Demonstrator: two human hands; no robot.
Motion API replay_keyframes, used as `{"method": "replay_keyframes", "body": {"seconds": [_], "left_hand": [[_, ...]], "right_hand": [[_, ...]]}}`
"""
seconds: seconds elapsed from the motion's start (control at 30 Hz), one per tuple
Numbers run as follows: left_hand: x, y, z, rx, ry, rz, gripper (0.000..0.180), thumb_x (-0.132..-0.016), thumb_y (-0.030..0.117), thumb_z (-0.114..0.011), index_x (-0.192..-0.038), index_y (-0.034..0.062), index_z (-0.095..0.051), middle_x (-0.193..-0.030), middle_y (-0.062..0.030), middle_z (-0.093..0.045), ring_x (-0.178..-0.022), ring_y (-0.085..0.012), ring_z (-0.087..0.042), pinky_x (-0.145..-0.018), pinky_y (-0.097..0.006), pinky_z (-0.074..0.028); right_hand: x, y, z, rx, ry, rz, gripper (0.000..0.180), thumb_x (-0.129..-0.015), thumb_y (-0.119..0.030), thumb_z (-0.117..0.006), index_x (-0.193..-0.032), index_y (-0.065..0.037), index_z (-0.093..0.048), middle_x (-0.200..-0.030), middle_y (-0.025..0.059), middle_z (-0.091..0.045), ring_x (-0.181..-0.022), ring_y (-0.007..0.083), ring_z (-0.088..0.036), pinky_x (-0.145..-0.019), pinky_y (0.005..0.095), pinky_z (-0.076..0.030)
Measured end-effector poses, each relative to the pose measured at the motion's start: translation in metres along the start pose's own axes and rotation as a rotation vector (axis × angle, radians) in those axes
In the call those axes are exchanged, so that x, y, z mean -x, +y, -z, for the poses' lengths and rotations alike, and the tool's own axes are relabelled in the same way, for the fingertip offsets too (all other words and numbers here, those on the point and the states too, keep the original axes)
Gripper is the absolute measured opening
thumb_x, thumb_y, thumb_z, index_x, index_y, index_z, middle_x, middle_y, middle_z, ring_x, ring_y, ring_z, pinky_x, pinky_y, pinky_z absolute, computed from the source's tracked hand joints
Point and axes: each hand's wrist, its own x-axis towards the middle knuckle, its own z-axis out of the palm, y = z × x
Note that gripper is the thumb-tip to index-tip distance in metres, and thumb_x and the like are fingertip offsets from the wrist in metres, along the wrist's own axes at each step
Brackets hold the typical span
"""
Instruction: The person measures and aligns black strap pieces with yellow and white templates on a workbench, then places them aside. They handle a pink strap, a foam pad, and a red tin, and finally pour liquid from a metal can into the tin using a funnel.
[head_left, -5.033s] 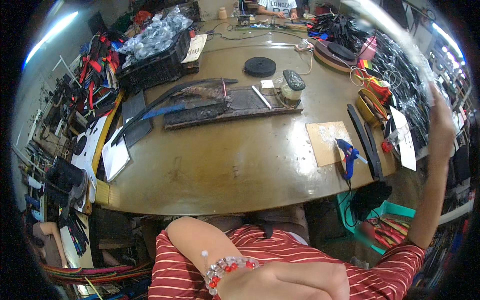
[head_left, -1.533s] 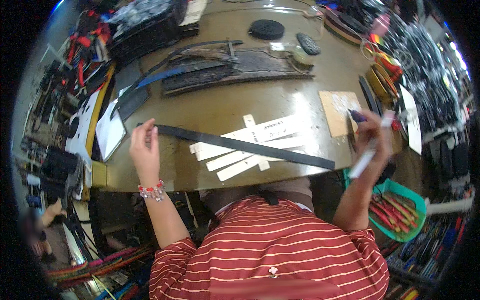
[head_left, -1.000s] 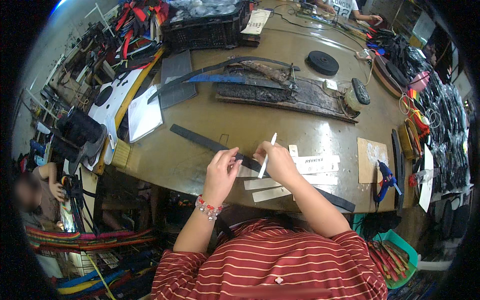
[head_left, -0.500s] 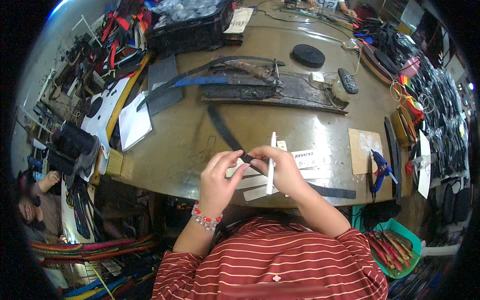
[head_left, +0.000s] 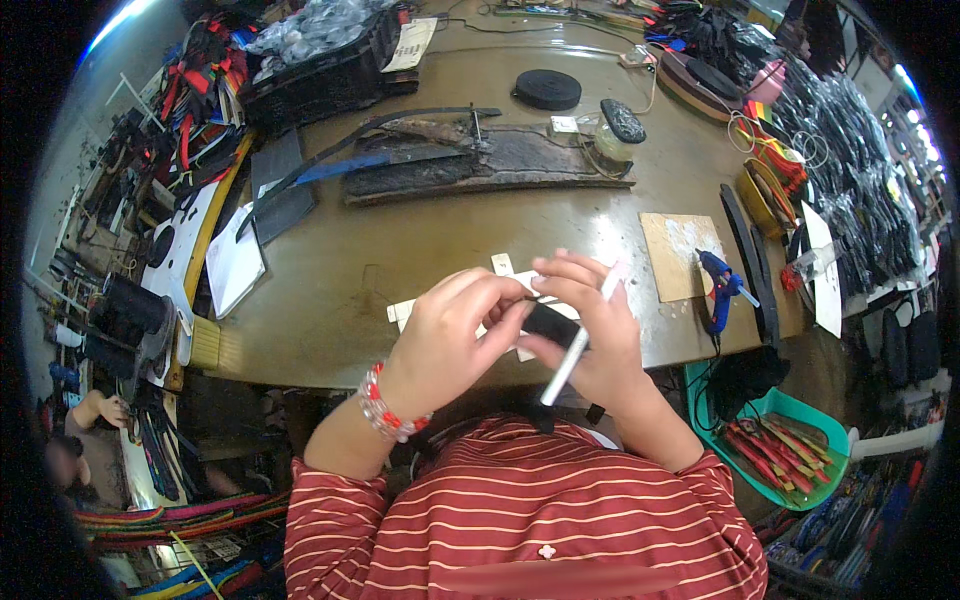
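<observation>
Above the table's near edge, both my hands are drawn in close around a black strap (head_left: pixel 550 325). My left hand (head_left: pixel 455 325), with a beaded bracelet at the wrist, pinches one end of it between thumb and fingertips. A slim white pen (head_left: pixel 572 362) slants across my right hand (head_left: pixel 610 345), held against the palm side. That hand's thumb lies by the strap's other side, its fingers curved over the top. Whether the right fingers press on the strap is partly hidden. Pale flat strips (head_left: pixel 400 312) lie on the table under my hands, mostly covered.
Farther back lies a dark worn board (head_left: pixel 500 165), with a coiled black webbing roll (head_left: pixel 547 90) behind it. To the right, a blue glue gun (head_left: pixel 720 290) rests beside a cardboard piece (head_left: pixel 678 250). A green basket (head_left: pixel 835 440) stands below the table's right edge.
My view has shifted, and both hands have come nearer to me with the strap. Its long tail no longer stretches over the table. The right fingers have lifted and the pen leans more.
</observation>
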Motion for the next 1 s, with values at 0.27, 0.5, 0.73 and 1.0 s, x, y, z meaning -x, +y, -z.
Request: {"method": "replay_keyframes", "body": {"seconds": [0.27,0.5,0.73,1.0], "left_hand": [[-0.006,-0.077,-0.017,0.206,-0.413,0.185,0.022,-0.083,0.018,-0.068,-0.1,0.0042,-0.066,-0.085,-0.0098,-0.063,-0.076,-0.0193,-0.061,-0.073,-0.029,-0.05],[0.041,-0.119,-0.071,-0.179,-0.335,0.044,0.028,-0.08,0.021,-0.069,-0.104,0.0068,-0.064,-0.101,-0.01,-0.056,-0.101,-0.0265,-0.054,-0.087,-0.037,-0.045],[-0.004,-0.028,-0.072,0.544,-0.205,0.24,0.019,-0.087,0.014,-0.066,-0.099,0.0002,-0.063,-0.09,-0.0075,-0.065,-0.074,-0.0125,-0.062,-0.063,-0.024,-0.051],[-0.036,-0.042,-0.059,0.774,-0.278,0.474,0.012,-0.084,0.011,-0.069,-0.089,0.0016,-0.063,-0.075,-0.0005,-0.062,-0.064,-0.0053,-0.058,-0.057,-0.02,-0.05]], "right_hand": [[0.016,0.015,0.063,0.129,0.068,-0.05,0.038,-0.067,-0.005,-0.08,-0.101,-0.002,-0.062,-0.092,0.0155,-0.068,-0.082,0.0263,-0.068,-0.072,0.0325,-0.054],[0.022,0.03,0.124,0.23,0.099,-0.235,0.034,-0.064,-0.001,-0.08,-0.094,0.001,-0.064,-0.089,0.0138,-0.067,-0.084,0.0238,-0.066,-0.074,0.0311,-0.051],[0.015,0.021,0.083,0.05,-0.008,-0.104,0.034,-0.063,-0.002,-0.081,-0.092,0.0,-0.064,-0.091,0.0133,-0.067,-0.081,0.0248,-0.067,-0.07,0.0314,-0.053],[0.041,0.035,0.077,0.136,-0.257,-0.286,0.027,-0.069,-0.001,-0.073,-0.092,-0.004,-0.059,-0.092,0.0121,-0.063,-0.086,0.0319,-0.063,-0.071,0.0355,-0.05]]}}
